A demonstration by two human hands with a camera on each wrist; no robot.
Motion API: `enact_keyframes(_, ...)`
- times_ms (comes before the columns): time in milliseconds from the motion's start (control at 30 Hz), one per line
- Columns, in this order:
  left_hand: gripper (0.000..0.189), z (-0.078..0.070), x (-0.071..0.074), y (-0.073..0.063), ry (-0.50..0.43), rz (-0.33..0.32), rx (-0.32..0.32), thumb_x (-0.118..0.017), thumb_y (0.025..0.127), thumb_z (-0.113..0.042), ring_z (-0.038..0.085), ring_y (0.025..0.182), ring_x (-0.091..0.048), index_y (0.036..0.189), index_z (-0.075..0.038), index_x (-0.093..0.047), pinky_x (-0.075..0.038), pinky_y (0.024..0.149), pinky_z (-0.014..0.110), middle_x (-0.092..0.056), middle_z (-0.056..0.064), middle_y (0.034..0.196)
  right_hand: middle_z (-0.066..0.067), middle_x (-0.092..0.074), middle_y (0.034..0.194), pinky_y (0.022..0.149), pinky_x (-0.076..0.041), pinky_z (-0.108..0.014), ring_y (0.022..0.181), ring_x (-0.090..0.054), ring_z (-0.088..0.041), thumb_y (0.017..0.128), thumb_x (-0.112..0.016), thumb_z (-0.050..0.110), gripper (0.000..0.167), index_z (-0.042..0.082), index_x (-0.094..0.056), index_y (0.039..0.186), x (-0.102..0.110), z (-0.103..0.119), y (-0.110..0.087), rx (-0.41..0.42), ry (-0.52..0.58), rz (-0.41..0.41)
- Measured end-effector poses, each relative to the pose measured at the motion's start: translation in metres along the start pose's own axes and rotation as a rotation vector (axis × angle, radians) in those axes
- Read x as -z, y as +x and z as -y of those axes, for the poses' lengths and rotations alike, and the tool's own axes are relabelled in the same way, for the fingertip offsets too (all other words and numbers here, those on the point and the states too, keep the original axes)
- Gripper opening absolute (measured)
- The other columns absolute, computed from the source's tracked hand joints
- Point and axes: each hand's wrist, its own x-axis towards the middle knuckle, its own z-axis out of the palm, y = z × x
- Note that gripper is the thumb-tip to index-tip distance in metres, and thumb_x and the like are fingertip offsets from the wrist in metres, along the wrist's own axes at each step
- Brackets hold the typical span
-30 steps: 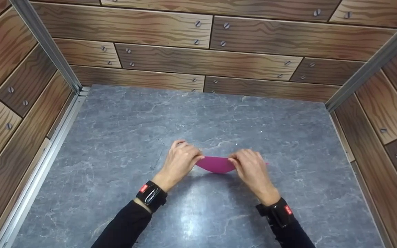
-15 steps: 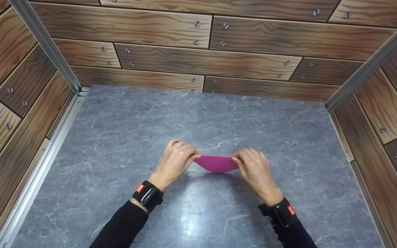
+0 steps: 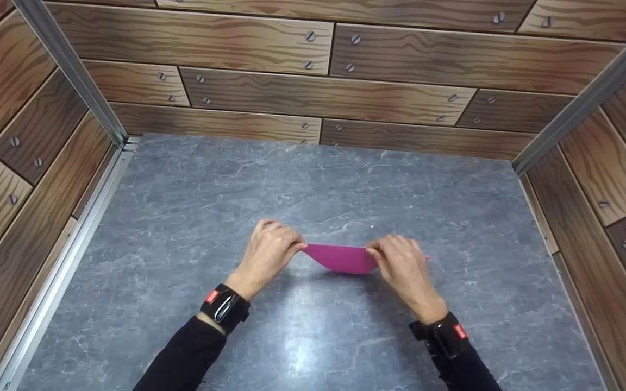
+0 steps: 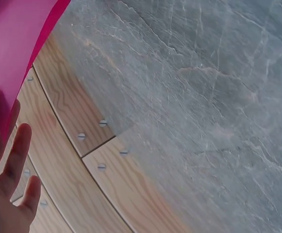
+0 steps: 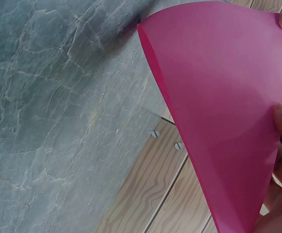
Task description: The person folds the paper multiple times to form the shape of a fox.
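Note:
A magenta sheet of paper, apparently doubled over, hangs in a shallow curve between the two hands. My left hand pinches its upper left corner with thumb and forefinger. Farther right, my right hand pinches the top edge, and a small tip of paper sticks out beyond that hand. The left wrist view shows the paper between thumb and forefinger, the other fingers of the left hand spread. In the right wrist view the paper narrows downward beside the right thumb and fingers.
A grey marbled tabletop lies under the hands. Wood-patterned panels stand at the back and both sides, with metal rails at the corners. Black bands sit on both wrists.
My left hand has moved left with its corner, widening the visible stretch of paper between the hands. My right hand has shifted slightly right.

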Motion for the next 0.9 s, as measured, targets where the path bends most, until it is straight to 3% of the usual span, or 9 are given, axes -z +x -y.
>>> enact_keyframes(500, 0.013, 0.012, 0.008, -0.005, 0.007, -0.023, 0.015, -0.08, 0.089, -0.027, 0.019, 0.083, -0.072, 0.088, -0.015, -0.078, -0.05, 0.101, 0.049, -0.077, -0.001, 0.085, -0.005, -0.072, 0.088, 0.074, -0.053, -0.046, 0.08, -0.065, -0.025, 0.087, -0.081, 0.009, 0.013, 0.009, -0.071, 0.095, 0.006, -0.004, 0.003, -0.026, -0.025, 0.035)
enact_keyframes(700, 0.014, 0.016, 0.012, -0.006, 0.029, -0.027, 0.029, -0.079, 0.09, -0.028, 0.02, 0.084, -0.072, 0.089, -0.014, -0.078, -0.05, 0.101, 0.049, -0.077, 0.0, 0.086, -0.004, -0.072, 0.087, 0.072, -0.052, -0.045, 0.08, -0.065, -0.025, 0.088, -0.081, 0.009, 0.011, 0.009, -0.072, 0.095, 0.009, -0.007, 0.004, -0.025, -0.038, 0.0)
enact_keyframes(900, 0.014, 0.013, 0.018, -0.003, 0.033, -0.111, 0.044, -0.081, 0.089, -0.023, 0.024, 0.092, -0.07, 0.095, -0.012, -0.075, -0.05, 0.098, 0.048, -0.076, 0.003, 0.094, -0.005, -0.072, 0.087, 0.069, -0.051, -0.044, 0.078, -0.065, -0.025, 0.087, -0.081, 0.009, 0.012, 0.008, -0.072, 0.095, 0.014, -0.008, 0.005, -0.037, -0.05, -0.016)
